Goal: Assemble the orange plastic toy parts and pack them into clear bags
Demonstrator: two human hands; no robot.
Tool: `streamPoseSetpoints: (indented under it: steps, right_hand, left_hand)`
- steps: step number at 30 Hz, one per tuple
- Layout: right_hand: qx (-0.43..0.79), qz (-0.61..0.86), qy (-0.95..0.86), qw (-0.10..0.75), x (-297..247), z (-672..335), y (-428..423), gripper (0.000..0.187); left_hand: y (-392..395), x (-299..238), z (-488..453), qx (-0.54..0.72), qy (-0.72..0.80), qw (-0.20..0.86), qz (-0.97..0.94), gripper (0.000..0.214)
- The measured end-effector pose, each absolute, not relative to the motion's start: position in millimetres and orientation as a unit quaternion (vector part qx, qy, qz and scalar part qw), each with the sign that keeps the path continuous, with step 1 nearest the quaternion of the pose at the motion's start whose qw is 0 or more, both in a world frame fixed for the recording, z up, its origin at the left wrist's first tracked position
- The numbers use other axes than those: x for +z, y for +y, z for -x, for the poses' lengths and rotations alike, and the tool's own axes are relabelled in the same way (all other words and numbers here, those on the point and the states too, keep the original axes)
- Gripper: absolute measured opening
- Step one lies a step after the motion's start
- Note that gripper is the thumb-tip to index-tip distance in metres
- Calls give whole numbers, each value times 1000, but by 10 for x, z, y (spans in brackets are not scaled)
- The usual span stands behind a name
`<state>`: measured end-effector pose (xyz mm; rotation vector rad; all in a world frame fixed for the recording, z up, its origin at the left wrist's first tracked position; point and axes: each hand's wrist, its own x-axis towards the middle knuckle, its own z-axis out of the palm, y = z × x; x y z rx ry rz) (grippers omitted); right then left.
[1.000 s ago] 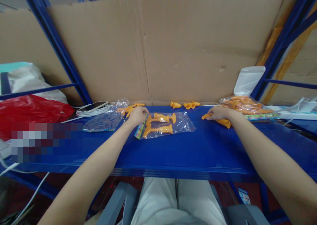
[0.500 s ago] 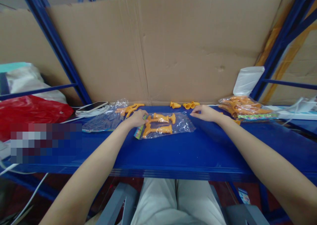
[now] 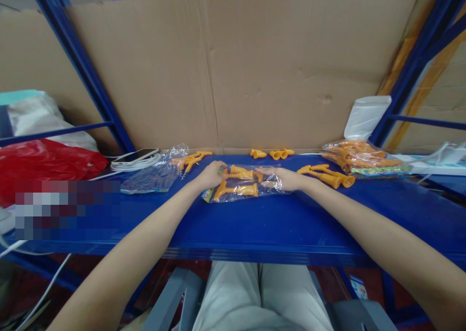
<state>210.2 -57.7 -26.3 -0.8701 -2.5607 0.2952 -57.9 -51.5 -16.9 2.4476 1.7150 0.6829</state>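
A clear plastic bag [image 3: 238, 187] with orange toy horns inside lies on the blue shelf [image 3: 276, 224]. My left hand [image 3: 210, 174] grips the bag's left end, fingers closed on it. My right hand [image 3: 285, 177] holds the bag's right end, fingers curled onto the plastic. Two loose orange horns [image 3: 325, 174] lie just right of my right hand.
A cardboard sheet [image 3: 236, 69] backs the shelf. Small orange pieces [image 3: 272, 153] lie along its foot. A filled bag of orange toys [image 3: 358, 157] sits at the right, an empty clear bag [image 3: 155, 175], a phone [image 3: 136, 156] with white cable and a red bag [image 3: 43, 163] at the left.
My right hand came left from the loose horns at the right and now holds the bag's right end. The bag has shifted slightly. My left hand stays on its left end.
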Motion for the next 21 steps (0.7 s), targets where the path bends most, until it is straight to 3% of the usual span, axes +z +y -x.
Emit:
streamPoseSetpoints:
  steps: [6,13,21]
  right_hand:
    - [94,305,-916,245,-333,-2051,-537,47]
    - [77,353,-897,256,-315,-1942,-553,29]
    - [16,393,-885,247,-360,-1908,-550,31]
  left_hand:
    - [-561,-194,475,233,540,64,-806,38]
    - [-609,-182,506,189,516,143,-823,73]
    - [-624,-170,508,184,533,158,-810,76]
